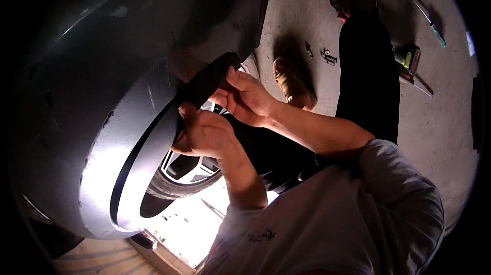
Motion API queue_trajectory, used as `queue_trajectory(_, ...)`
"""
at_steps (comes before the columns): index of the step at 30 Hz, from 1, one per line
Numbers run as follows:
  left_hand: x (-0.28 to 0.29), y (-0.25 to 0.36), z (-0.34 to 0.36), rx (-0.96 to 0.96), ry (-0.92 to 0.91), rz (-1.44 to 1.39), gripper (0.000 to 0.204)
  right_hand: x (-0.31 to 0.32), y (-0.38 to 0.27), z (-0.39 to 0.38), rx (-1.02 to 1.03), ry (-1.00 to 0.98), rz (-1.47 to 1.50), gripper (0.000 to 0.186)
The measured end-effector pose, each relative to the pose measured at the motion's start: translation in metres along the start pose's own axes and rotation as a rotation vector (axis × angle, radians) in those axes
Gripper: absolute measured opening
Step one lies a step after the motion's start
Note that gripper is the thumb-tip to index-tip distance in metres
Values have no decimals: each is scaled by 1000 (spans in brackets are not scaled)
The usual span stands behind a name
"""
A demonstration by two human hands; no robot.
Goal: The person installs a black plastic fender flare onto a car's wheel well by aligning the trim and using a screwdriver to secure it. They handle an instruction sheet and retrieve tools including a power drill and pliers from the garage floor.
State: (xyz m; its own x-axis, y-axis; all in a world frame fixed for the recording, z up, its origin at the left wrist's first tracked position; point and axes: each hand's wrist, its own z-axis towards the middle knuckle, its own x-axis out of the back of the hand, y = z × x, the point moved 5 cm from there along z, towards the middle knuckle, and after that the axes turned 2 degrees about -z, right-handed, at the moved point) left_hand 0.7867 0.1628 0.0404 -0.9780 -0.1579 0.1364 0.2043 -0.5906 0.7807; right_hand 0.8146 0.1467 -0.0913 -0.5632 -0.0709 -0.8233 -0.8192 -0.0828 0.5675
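Starting at the left of the head view, a grey car body panel point(76, 137) filled most of the frame, curving round the wheel arch. A black trim strip point(153, 137) ran along the arch edge, from low beside the tyre point(174, 188) up to the top right near the fingertips. The wheel rim point(192, 167) showed behind the strip, partly hidden by the hands.

Left hand point(204, 134): curled against the black trim strip, thumb raised along its edge, fingers closed round or behind it; grip on the far side could not be seen.

Right hand point(245, 98): higher and just to the right, fingertips pinching the upper end of the same strip, fingers narrow.

Both forearms came from white sleeves point(388, 183) at lower right.

Further right, on the concrete floor point(440, 126), a tan shoe point(291, 83) stood near a dark trouser leg point(368, 70). Small metal parts point(327, 56) lay beside it. A yellow-and-black power tool point(409, 60) lay at the far right.
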Motion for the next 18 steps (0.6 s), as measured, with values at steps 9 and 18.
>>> queue_trajectory(9,-20,8,-6,133,16,-108,15,-21,10,-3,5,33,233,33)
queue_trajectory(18,-30,7,-4,146,-148,-30,29,-7,-7,-4,146,180,-332,40)
